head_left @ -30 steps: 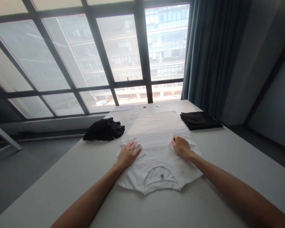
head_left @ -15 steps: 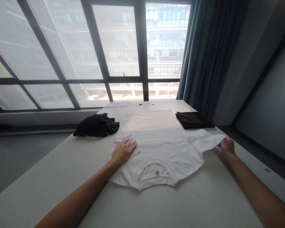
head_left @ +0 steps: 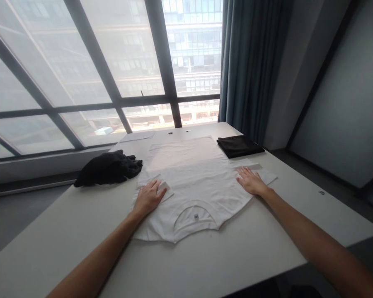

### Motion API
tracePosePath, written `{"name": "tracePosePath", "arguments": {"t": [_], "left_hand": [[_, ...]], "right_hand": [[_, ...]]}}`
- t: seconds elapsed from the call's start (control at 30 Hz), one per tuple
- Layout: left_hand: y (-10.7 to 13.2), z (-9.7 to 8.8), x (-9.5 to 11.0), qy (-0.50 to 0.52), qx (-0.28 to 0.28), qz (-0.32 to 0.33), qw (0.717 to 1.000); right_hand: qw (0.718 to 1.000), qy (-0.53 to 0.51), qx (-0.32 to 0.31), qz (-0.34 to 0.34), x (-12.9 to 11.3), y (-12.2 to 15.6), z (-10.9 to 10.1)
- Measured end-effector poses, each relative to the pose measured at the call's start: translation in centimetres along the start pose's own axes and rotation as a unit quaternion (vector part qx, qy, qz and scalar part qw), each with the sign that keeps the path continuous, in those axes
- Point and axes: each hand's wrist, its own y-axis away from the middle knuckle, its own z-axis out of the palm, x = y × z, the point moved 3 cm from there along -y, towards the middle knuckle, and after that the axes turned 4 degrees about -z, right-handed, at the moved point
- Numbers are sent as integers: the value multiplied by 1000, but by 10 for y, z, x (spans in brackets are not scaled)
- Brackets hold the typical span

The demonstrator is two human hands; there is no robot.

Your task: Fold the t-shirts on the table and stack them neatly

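Note:
A white T-shirt (head_left: 192, 174) lies spread on the table with its neckline towards me and a small label showing inside the collar. My left hand (head_left: 149, 196) rests flat, fingers stretched, on the shirt's left side, where the sleeve is folded inward. On the opposite side my right hand (head_left: 250, 181) lies palm down with fingers spread, over the base of the right sleeve. That sleeve reaches outward past the hand onto the table. Neither hand grips the cloth.
A crumpled black cloth (head_left: 110, 167) sits on the table (head_left: 90, 231) to the left. At the right back lies a neatly folded black cloth (head_left: 239, 145). Behind the table are large windows (head_left: 130, 49) and a dark curtain (head_left: 245, 66).
My right hand has let go of the raised sleeve end and moved inward, now flat on the shirt. The sleeve has come down. My left hand stays in place; the view has shifted right.

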Motion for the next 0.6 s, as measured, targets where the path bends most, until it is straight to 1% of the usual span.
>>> {"name": "tracePosePath", "arguments": {"t": [0.07,0.13,0.23,0.3,0.33,0.37,0.4,0.47,0.53,0.6], "left_hand": [[-1,1,-2,11,7,-1,1000],[-2,2,-3,22,9,-7,1000],[1,-1,-1,47,6,-17,999],[4,-6,3,101,9,-18,995],[6,-10,5,153,13,-24,988],[6,-14,6,216,20,-34,976],[6,-18,5,284,29,-54,957],[6,-27,-2,378,57,-100,919],[7,-38,-19,411,94,-144,895],[16,-52,-45,422,134,-183,878]], "right_hand": [[999,11,-27,14,10,4,2],[999,18,-38,17,19,8,-1],[999,20,-39,22,23,12,-3],[999,24,-27,29,23,13,-2],[999,29,-12,30,22,13,-2],[999,36,11,28,21,12,-2],[998,42,39,23,20,12,-2],[995,40,93,5,20,10,-1],[991,23,132,-27,20,8,1],[984,-4,165,-72,20,7,3]]}}
